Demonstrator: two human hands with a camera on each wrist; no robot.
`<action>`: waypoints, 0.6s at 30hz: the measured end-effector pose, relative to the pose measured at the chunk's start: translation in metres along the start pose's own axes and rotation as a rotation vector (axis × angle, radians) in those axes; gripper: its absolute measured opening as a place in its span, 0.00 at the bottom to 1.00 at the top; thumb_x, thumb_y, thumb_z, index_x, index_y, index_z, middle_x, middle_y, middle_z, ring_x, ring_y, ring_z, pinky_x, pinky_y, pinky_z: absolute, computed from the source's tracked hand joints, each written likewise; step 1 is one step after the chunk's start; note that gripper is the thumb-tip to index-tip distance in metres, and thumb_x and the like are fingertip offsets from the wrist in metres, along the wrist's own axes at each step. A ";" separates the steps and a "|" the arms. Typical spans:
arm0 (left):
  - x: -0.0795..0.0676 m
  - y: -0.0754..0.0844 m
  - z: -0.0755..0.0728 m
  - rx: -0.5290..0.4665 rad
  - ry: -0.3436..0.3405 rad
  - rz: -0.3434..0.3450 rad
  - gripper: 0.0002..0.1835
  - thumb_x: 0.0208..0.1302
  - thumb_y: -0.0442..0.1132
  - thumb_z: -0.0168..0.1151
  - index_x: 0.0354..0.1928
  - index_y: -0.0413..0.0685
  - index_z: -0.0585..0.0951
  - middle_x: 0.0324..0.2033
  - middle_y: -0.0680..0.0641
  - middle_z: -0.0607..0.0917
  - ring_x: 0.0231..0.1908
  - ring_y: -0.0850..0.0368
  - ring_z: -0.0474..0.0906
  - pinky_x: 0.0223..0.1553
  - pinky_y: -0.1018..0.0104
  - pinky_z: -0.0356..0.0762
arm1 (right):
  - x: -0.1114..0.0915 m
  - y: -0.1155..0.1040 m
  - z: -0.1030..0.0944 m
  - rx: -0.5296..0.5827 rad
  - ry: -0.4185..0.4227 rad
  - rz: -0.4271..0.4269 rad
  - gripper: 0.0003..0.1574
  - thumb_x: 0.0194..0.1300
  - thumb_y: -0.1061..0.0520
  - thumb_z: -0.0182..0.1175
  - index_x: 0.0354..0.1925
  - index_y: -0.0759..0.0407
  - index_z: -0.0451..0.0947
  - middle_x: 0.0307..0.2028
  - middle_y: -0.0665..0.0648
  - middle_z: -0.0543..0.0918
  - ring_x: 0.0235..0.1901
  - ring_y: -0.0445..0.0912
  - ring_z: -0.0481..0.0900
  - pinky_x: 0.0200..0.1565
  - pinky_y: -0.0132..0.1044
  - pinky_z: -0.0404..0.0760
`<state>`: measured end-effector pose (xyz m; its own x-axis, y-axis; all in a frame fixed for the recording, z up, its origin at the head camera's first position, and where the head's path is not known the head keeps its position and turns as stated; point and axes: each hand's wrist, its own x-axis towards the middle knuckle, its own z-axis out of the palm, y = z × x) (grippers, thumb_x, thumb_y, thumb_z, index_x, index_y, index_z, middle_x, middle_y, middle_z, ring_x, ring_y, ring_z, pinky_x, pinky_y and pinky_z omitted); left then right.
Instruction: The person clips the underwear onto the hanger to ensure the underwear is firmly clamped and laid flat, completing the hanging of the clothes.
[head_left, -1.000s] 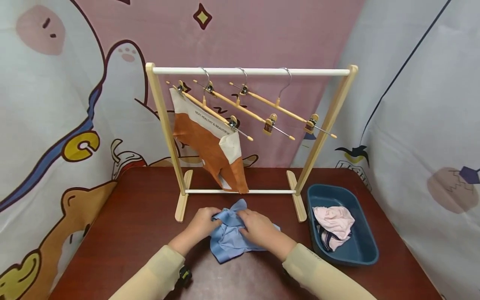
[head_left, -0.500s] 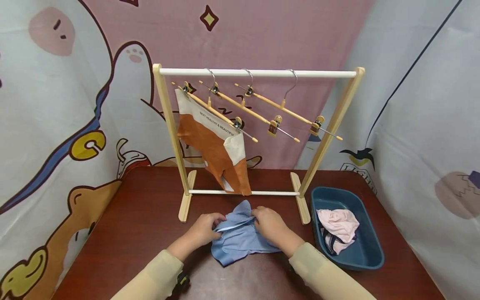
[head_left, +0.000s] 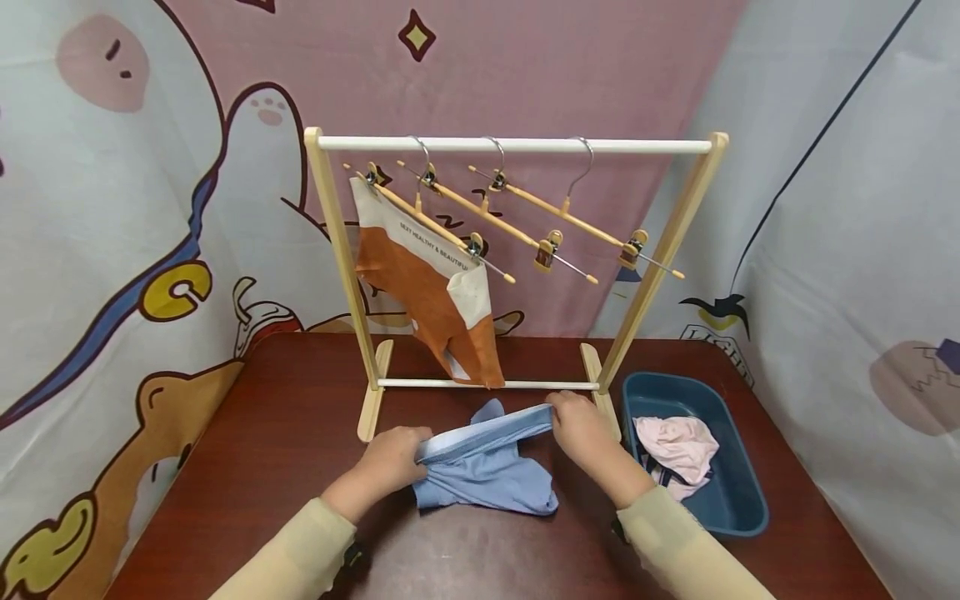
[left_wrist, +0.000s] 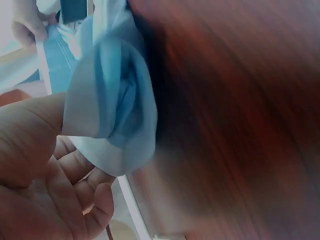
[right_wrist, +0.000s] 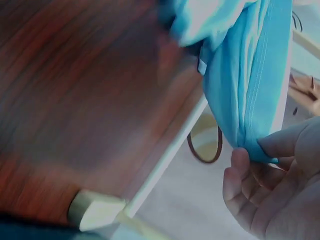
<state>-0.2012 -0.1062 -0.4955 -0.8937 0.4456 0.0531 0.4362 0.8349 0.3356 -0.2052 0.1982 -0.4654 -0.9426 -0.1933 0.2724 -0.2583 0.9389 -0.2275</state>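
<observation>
A pair of light blue underpants point(head_left: 487, 475) is stretched by its waistband between both hands, just above the table in front of the rack. My left hand point(head_left: 390, 458) pinches the left end of the waistband; in the left wrist view the thumb point(left_wrist: 35, 115) lies over the folded cloth point(left_wrist: 110, 110). The right end is pinched by my right hand point(head_left: 585, 429), with thumb and fingertips meeting at the cloth's corner point(right_wrist: 267, 135) in the right wrist view. The lower part of the garment hangs loosely and bunches toward the table.
A wooden rack point(head_left: 517, 147) carries three clip hangers. Orange-and-white underpants point(head_left: 420, 283) hang from the left hanger point(head_left: 442, 229). A blue basin point(head_left: 738, 500) with pink underwear point(head_left: 675, 446) stands at the right on the dark red table point(head_left: 262, 467). Printed cloth hangs behind.
From a crumpled heap on the table, the blue underpants have been drawn out along the waistband. My right hand has moved right and away from me; the left has shifted slightly left.
</observation>
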 end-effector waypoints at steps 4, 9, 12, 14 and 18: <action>-0.004 -0.011 -0.006 -0.013 0.029 -0.040 0.10 0.38 0.36 0.67 0.27 0.55 0.79 0.18 0.57 0.75 0.22 0.60 0.68 0.22 0.63 0.64 | -0.001 0.016 -0.011 0.012 0.026 0.043 0.12 0.60 0.65 0.55 0.41 0.62 0.81 0.39 0.62 0.84 0.41 0.57 0.82 0.40 0.53 0.78; -0.007 -0.028 -0.019 -0.165 0.086 -0.094 0.08 0.50 0.36 0.65 0.34 0.53 0.80 0.25 0.54 0.81 0.25 0.59 0.71 0.29 0.61 0.70 | -0.004 0.033 -0.025 0.036 0.037 0.110 0.11 0.62 0.62 0.55 0.44 0.60 0.77 0.38 0.63 0.84 0.38 0.57 0.82 0.37 0.54 0.77; -0.007 -0.036 -0.026 -0.343 0.113 -0.049 0.11 0.57 0.33 0.63 0.42 0.49 0.76 0.30 0.51 0.82 0.29 0.60 0.72 0.33 0.64 0.70 | -0.007 0.042 -0.031 0.067 0.002 0.141 0.13 0.64 0.61 0.55 0.48 0.58 0.72 0.35 0.66 0.83 0.32 0.56 0.81 0.32 0.52 0.76; -0.006 -0.041 -0.030 -0.465 0.126 -0.015 0.14 0.59 0.32 0.63 0.45 0.47 0.73 0.28 0.50 0.80 0.27 0.62 0.72 0.30 0.67 0.70 | -0.009 0.047 -0.035 0.103 -0.032 0.152 0.13 0.65 0.61 0.55 0.49 0.58 0.69 0.34 0.66 0.82 0.30 0.55 0.79 0.30 0.50 0.75; -0.004 -0.047 -0.038 -0.658 0.165 -0.053 0.16 0.61 0.35 0.64 0.50 0.42 0.73 0.23 0.48 0.78 0.15 0.64 0.67 0.19 0.70 0.68 | -0.012 0.055 -0.039 0.222 -0.087 0.157 0.13 0.66 0.60 0.56 0.48 0.61 0.72 0.33 0.63 0.80 0.29 0.51 0.74 0.31 0.43 0.73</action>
<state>-0.2223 -0.1594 -0.4754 -0.9393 0.3105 0.1463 0.2833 0.4605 0.8413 -0.1994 0.2639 -0.4445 -0.9869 -0.0833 0.1382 -0.1387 0.8759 -0.4622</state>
